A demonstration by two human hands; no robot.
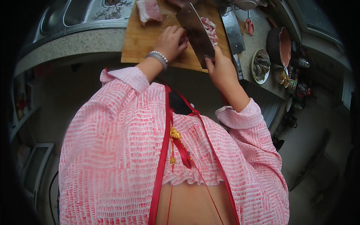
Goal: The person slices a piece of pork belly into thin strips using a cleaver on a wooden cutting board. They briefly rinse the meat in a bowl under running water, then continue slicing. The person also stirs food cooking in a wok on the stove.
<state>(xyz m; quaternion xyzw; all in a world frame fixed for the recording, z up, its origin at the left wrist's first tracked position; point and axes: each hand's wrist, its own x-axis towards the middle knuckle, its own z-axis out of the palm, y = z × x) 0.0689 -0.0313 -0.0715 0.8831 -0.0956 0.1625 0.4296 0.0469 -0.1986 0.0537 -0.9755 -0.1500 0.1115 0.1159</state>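
Observation:
My right hand (220, 66) grips the handle end of a wide-bladed cleaver (197, 35), held tilted over a wooden cutting board (137, 47). Just left of the blade is my left hand (171, 42), its fingers curled; part of a piece of meat seems to show under the fingertips, mostly hidden. Sliced raw meat (209, 29) lies in a row on the board to the right of the blade. A thick chunk of raw meat with pale fat (149, 11) rests near the board's upper left, and more meat (180, 2) shows at the top edge.
Right of the board lies a second cleaver (233, 29). Beyond it are red-handled scissors (249, 26), a plate of what look like raw shrimp (261, 67) and a dark pot (275, 45). A steel sink (81, 14) holds plant scraps at the upper left.

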